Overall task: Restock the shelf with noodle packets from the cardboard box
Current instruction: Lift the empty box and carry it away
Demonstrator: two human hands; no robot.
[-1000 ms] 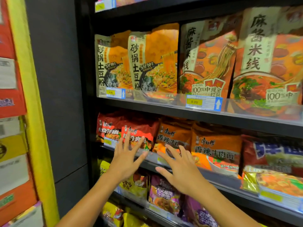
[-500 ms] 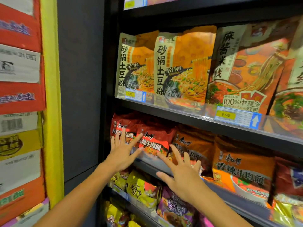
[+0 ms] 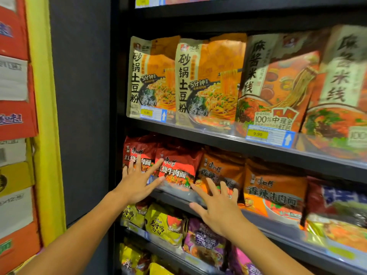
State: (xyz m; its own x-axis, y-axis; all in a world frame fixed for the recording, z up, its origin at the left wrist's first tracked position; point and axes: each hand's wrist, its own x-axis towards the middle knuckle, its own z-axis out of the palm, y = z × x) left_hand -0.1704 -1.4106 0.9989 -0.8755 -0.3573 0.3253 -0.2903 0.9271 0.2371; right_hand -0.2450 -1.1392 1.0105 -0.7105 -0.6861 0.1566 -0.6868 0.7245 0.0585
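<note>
Red noodle packets (image 3: 174,167) stand at the left end of the middle shelf (image 3: 258,217), the left hand (image 3: 137,183) pressing spread fingers against them, the right hand (image 3: 216,207) splayed over the orange packets (image 3: 222,169) beside.

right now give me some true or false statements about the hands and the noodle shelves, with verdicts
1. The left hand rests with spread fingers on the red crinkly noodle packets. True.
2. The right hand grips a purple packet. False: it is open, fingers spread, in front of the brown-orange noodle packets.
3. The tall orange potato-noodle pouches stand on the shelf above the red packets. True.
4. The yellow round-fronted noodle packets sit on the top shelf. False: they sit below the hands.
</note>
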